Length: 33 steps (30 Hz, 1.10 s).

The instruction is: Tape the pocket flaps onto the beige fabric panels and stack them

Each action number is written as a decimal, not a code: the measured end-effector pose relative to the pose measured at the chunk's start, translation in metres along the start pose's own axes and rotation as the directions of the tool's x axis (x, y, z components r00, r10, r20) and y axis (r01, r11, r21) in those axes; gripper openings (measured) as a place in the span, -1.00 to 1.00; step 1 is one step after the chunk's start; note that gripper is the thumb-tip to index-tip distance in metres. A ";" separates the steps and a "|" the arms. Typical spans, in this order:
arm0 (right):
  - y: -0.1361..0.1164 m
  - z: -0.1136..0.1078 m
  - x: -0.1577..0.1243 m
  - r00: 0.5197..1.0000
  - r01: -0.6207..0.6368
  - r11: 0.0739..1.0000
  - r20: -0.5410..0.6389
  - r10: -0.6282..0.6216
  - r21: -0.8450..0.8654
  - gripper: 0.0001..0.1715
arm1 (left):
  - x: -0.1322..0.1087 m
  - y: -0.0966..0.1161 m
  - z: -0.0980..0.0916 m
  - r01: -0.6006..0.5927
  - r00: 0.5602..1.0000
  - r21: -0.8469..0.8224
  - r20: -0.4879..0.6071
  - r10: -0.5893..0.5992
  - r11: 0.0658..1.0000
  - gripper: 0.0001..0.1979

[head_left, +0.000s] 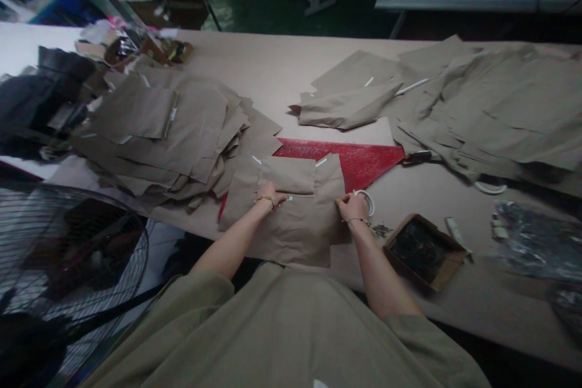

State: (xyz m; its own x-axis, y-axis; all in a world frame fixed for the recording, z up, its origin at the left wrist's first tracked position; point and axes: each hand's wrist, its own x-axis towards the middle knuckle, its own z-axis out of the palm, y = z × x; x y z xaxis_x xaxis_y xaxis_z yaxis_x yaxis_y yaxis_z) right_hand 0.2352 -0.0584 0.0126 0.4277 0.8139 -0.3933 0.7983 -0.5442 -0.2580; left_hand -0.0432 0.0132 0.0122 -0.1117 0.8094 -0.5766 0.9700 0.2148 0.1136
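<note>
Khaki cloth panel (291, 230) lies flat on the tabletop (273, 66), one smaller rectangular piece (286, 174) on top, and overlaps a red board (350, 160). Two hands stand apart, the left hand (271, 197) and right hand (353, 207) both with fingertips on the cloth, though any grip is hard to tell; one white loop (366, 201) sits just beside the right. Farther off lie one cardboard tray (422, 251), one left heap (168, 133) and one right heap (491, 109) of cut khaki pieces.
</note>
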 end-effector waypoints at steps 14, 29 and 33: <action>-0.010 0.011 0.040 0.995 -0.036 0.999 -0.097 0.036 -0.002 -0.42 | 0.077 -0.126 -0.129 0.073 0.790 -0.146 -0.595 -0.146 0.987 -0.53; -0.010 0.035 0.034 0.980 -0.078 0.968 -0.159 0.117 0.237 -0.51 | 0.173 -0.189 -0.216 0.049 0.932 -0.140 -0.350 -0.096 0.989 -0.50; -0.021 0.023 0.034 0.974 0.049 0.992 -0.227 -0.021 0.118 -0.65 | 0.150 -0.193 -0.244 0.084 0.811 -0.191 -0.557 -0.178 0.978 -0.39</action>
State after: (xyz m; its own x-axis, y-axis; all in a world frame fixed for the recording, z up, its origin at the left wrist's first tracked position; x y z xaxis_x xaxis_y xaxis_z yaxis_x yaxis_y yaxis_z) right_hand 0.2237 -0.0239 -0.0158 0.4961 0.8500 -0.1772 0.7627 -0.5241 -0.3790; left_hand -0.2995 0.2269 0.1015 -0.3838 0.9227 -0.0373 0.8981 0.3824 0.2175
